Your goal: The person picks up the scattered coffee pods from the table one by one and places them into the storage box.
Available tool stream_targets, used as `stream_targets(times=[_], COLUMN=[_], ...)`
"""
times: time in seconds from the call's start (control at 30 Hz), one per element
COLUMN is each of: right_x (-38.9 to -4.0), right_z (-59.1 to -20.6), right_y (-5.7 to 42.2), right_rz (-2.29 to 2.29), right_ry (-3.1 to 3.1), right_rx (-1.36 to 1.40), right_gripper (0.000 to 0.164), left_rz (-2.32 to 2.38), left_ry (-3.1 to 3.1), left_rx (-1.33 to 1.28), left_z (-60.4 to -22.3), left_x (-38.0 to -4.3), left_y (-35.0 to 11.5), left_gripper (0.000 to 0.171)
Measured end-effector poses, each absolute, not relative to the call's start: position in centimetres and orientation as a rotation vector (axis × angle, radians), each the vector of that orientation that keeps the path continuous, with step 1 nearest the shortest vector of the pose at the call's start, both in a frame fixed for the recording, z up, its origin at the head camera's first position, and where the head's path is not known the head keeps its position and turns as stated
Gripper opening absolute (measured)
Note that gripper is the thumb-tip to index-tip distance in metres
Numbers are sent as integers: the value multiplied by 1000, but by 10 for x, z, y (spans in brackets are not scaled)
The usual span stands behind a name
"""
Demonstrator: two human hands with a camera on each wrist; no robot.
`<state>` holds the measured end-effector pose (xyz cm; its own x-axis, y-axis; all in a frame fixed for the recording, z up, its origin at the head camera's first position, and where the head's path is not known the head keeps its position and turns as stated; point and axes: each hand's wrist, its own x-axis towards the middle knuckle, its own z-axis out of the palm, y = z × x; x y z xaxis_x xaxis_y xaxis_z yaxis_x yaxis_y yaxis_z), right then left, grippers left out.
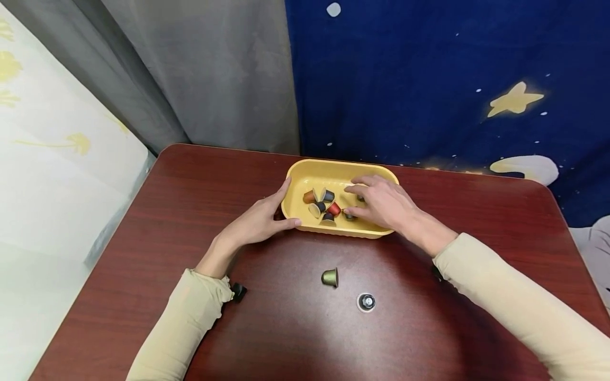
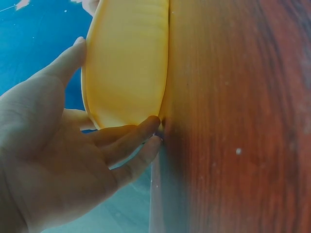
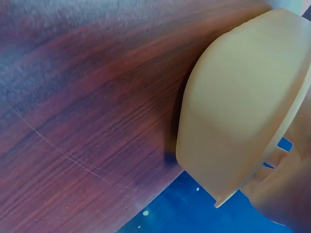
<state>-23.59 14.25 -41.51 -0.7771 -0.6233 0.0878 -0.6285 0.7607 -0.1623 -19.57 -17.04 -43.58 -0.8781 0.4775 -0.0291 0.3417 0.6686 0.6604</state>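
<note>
A yellow oblong tub (image 1: 343, 230) sits at the far side of the table, holding several coffee capsules, among them an orange one (image 1: 310, 197) and a red one (image 1: 334, 209). My left hand (image 1: 257, 219) holds the tub's left end, thumb at the near rim and fingers along the outer wall. Over the right end, my right hand (image 1: 383, 203) reaches inside, thumb and index finger spread apart. Dark capsules lie partly hidden beneath it. The right wrist view shows mostly the tub's outer wall (image 3: 233, 107), with the fingers behind its rim.
Nearer on the table, a green capsule (image 1: 330, 278) lies on its side, and a dark silvery capsule (image 1: 366, 302) stands to its right. The reddish-brown table (image 1: 143, 238) ends just behind the tub, against grey (image 1: 214, 69) and blue star-printed curtains (image 1: 405, 79).
</note>
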Motion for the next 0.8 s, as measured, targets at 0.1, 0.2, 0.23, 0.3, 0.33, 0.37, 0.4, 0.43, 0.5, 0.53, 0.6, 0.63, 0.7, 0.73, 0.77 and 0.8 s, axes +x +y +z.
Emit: stream_targets(times=[0.1, 0.2, 0.23, 0.3, 0.33, 0.37, 0.4, 0.43, 0.5, 0.53, 0.6, 0.63, 0.7, 0.73, 0.77, 0.8], right_x=[-232, -229, -228, -226, -225, -223, -222, -220, -217, -216, -213, -212, -210, -208, -207, -205], right_z=[-415, -414, -414, -413, -412, -411, -410, -409, -407, -406, -404, -403, -401, -400, -399, -398], right_y=[144, 143, 143, 144, 144, 145, 145, 146, 146, 146, 144, 144, 143, 142, 142, 142], right_rz=[298, 314, 313, 311, 305, 299, 295, 293, 300, 304, 320, 328, 336, 340, 343, 344], right_ry=[-2906, -2884, -2876, -2864, -2860, -2856, -2852, -2848, -2839, -2835, -2825, -2823, -2821, -2821, -2821, -2820], right_rx=[1065, 1098, 1106, 1115, 1119, 1120, 1120, 1122, 1127, 1133, 1148, 1157, 1171, 1178, 1182, 1183], right_gripper=[53, 54, 54, 55, 56, 56, 57, 58, 59, 59, 59, 59, 59, 60, 61, 61], left_rz=[998, 1007, 1008, 1012, 1013, 1010, 1011, 1009, 1010, 1011, 1014, 1015, 1021, 1024, 1023, 1025], left_ry=[2679, 2673, 2673, 2671, 2670, 2670, 2668, 2668, 2666, 2666, 2669, 2671, 2672, 2672, 2673, 2674], left_rx=[663, 651, 650, 656, 658, 663, 669, 675, 675, 674, 670, 667, 665, 663, 662, 660], left_z=[-436, -437, -438, -438, -438, -438, -438, -438, -438, -438, -437, -437, -436, -436, -436, -436], left_x=[-196, -195, -195, -195, -195, -195, -196, -196, -196, -197, -197, -197, -197, -197, -197, -197], left_y=[-171, -172, -172, -172, -171, -170, -170, -169, -168, -168, -168, -168, -168, -169, -169, -170], left_gripper=[102, 102, 102, 102, 102, 102, 102, 102, 102, 102, 103, 103, 103, 103, 103, 103])
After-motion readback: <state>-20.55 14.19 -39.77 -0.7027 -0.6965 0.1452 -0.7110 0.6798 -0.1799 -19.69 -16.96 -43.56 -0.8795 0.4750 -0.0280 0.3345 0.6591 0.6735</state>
